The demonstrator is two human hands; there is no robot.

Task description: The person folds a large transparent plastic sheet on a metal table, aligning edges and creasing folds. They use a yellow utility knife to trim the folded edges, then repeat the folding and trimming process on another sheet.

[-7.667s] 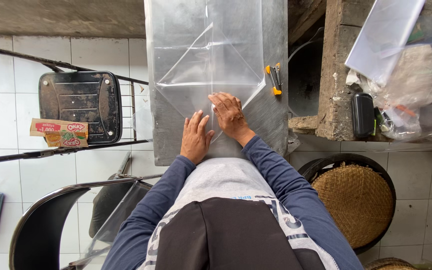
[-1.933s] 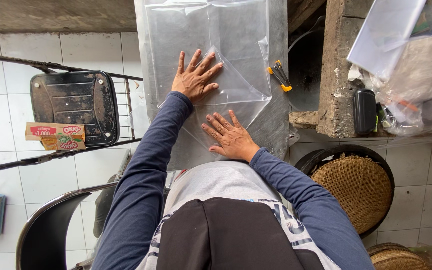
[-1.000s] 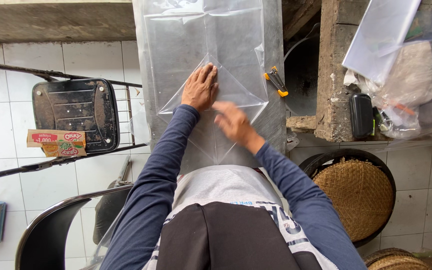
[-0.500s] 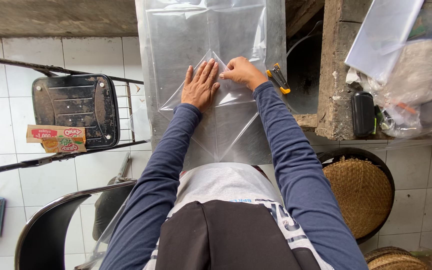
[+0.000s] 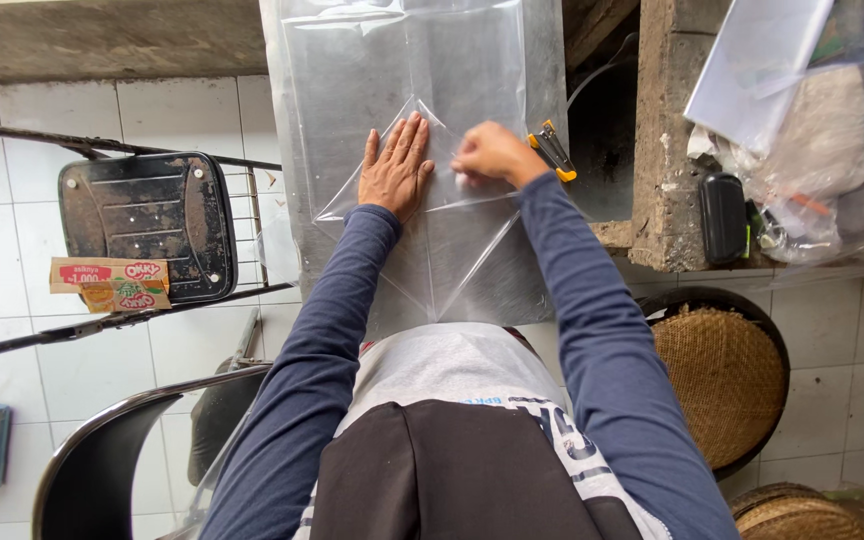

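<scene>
Plastic sheet (image 5: 422,150), clear and slick, is spread on a grey metal table (image 5: 552,90) and folded so that a creased point rises between the hands. The left hand (image 5: 395,170) is laid flat on the fold with fingers spread, grasping nothing, only pressing. The right hand (image 5: 490,153) is curled just beside it at the crease; whether film is pinched under its fingertips cannot be told. Slippage is judged the main risk: if pressure from the flat palm is eased, the fold could spring open or slide on the smooth metal, and the crease would be set crooked. Trapped air could leave wrinkles if the film is pressed unevenly. A stapler (image 5: 553,150), yellow-tipped, lies just beside the right wrist and could be knocked off the table edge by the sleeve, or the film could be snagged on it.
</scene>
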